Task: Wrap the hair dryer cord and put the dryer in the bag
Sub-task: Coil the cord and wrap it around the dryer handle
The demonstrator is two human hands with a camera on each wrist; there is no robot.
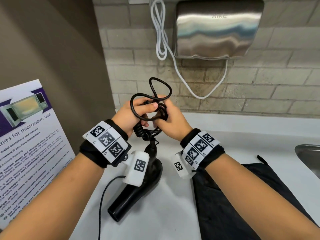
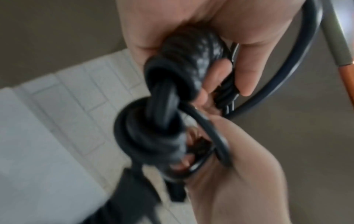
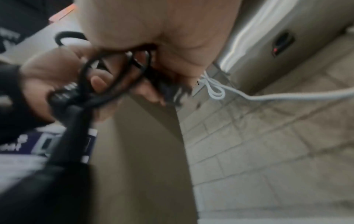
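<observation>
Your left hand (image 1: 131, 112) and right hand (image 1: 170, 121) both grasp the bunched black cord (image 1: 156, 104) above the counter (image 1: 164, 205); the hair dryer (image 1: 138, 184) lies below, beside the black bag (image 1: 233, 196)

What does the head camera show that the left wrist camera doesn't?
Only the head view shows the whole hair dryer lying on the counter, the black bag beside it, the wall hand dryer and the microwave poster.

Only the left wrist view shows the coiled cord close up.

Both show the left hand and right hand holding that cord.
</observation>
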